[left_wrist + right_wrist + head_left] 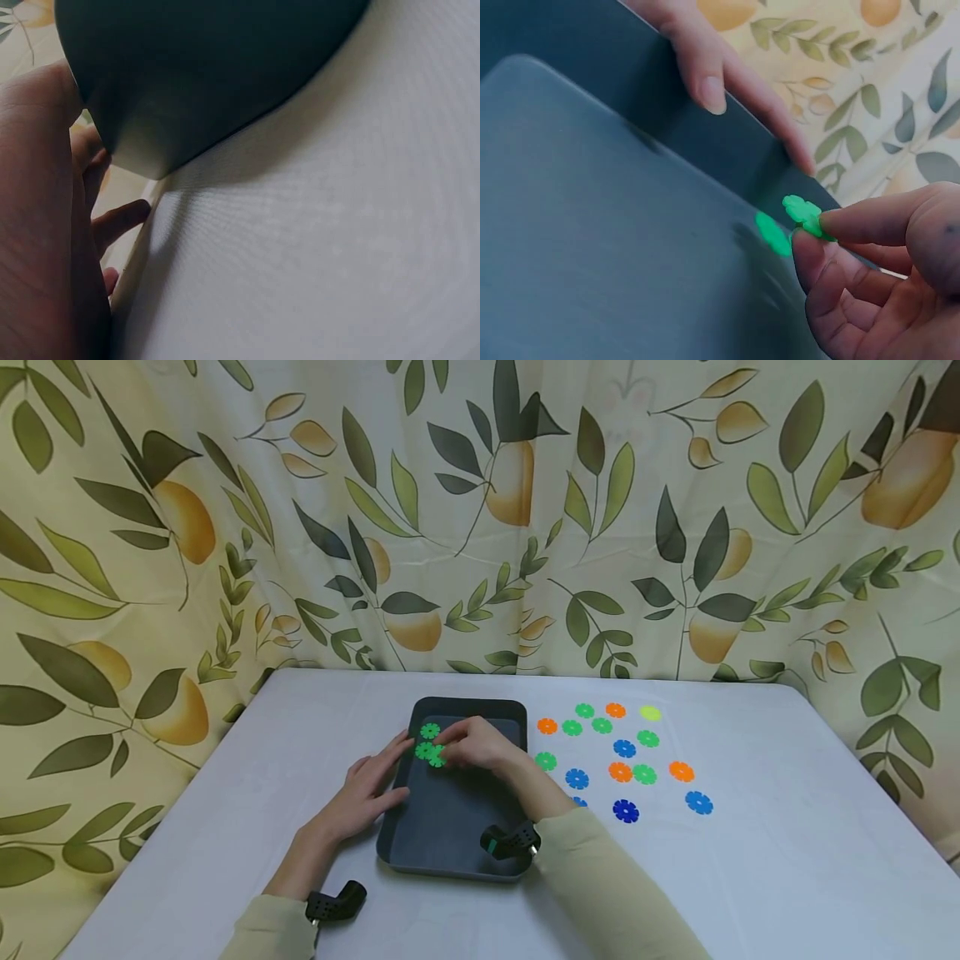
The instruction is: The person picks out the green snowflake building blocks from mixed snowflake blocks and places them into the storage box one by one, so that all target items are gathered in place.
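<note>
Curtain (465,560): fruit-and-leaf print across the upper half of the frame and down both sides, probably hung as a backdrop.
Table (787,827): white, spread over the lower half; its paleness makes the coloured pieces easy to pick out.
Tray (450,835): dark and shallow, flat on the table left of lower centre, within reach of both hands; raised walls likely keep its contents in.
Left hand (365,797): left of lower centre, fingers fairly straight against the tray's left wall, thumb over the rim; touching rather than clamped, presumably to steady the tray.
Right hand (480,747): near mid-frame, above the tray's far end; thumb and index finger together, clamped on one piece, a fingertip pinch that suits something so thin.
Wrist cameras (336,903): black, one on each wrist, bottom left and lower centre, worn to watch the hands' work.
Loose pieces (648,739): right of centre, beside the tray; green, orange, blue, dark blue and one yellow, mostly spaced apart, which should make single picking easier.
Tray pieces (425,750): green, clustered at the tray's upper left, probably together for their shared colour; exact count unclear behind the fingers.
Pinched piece (802,213): green, notched, tilted, right of centre in the right wrist view, just above a green one lying flat.
</note>
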Demonstrator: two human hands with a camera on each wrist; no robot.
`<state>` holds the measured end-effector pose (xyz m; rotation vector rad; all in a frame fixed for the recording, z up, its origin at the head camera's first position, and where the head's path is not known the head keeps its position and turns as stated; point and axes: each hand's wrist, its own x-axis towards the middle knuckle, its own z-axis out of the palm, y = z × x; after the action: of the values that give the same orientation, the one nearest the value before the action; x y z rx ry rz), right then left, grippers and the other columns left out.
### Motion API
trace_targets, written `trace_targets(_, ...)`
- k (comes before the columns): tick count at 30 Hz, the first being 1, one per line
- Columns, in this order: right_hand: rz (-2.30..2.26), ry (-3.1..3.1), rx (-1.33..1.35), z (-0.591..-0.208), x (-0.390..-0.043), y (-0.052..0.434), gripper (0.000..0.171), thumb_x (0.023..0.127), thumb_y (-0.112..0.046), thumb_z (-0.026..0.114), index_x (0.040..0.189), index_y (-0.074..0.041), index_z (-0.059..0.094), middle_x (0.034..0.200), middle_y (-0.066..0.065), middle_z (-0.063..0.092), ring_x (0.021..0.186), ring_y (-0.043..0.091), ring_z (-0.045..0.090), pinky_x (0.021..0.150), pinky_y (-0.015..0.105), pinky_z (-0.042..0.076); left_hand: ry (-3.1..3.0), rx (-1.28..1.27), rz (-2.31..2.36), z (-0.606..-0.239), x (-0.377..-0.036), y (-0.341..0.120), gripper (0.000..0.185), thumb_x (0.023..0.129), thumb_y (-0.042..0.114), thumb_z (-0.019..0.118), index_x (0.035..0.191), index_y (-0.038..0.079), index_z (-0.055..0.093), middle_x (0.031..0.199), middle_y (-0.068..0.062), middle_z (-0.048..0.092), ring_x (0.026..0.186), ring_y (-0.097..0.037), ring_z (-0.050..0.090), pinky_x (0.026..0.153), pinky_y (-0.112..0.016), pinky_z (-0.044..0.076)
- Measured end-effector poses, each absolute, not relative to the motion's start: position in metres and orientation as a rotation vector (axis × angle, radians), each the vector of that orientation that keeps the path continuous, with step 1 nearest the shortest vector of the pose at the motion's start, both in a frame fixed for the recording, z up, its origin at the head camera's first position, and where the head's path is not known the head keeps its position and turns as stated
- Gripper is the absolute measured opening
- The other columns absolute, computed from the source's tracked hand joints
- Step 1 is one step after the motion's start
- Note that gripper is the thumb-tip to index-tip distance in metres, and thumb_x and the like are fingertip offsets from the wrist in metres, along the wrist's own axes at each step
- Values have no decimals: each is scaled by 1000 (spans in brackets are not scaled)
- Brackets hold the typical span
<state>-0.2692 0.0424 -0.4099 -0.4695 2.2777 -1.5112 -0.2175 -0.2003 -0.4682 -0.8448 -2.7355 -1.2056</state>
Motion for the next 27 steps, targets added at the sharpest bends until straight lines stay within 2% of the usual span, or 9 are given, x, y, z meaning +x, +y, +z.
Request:
trace_targets(12, -1440, 2273, -504, -416, -265, 26, 26, 90, 0, 67, 114, 5, 72, 82, 5, 68, 66, 14, 58, 64, 26, 50, -2738, -847, -1209, -468, -218, -200, 69, 98, 25, 60, 160, 15, 31, 167, -6, 19, 150, -29, 24, 112, -62, 10)
trace_targets(20, -1435, 2263, -494, -418, -263, 24, 29, 87, 2, 67, 115, 7, 71, 89, 8, 70, 67, 14, 60, 69, 29, 54, -2737, -850, -1221, -469, -218, -201, 69, 98, 25, 60, 160, 14, 31, 167, -6, 19, 150, -29, 23, 112, -62, 9)
trace_targets(27, -1379, 2367, -513, -421, -264, 22, 24, 87, 5, 68, 110, 5, 74, 82, 7, 70, 65, 13, 61, 64, 27, 52, -2740, -844, -1213, -468, -218, -200, 69, 97, 25, 60, 159, 14, 31, 167, -7, 19, 150, -29, 24, 112, -63, 9)
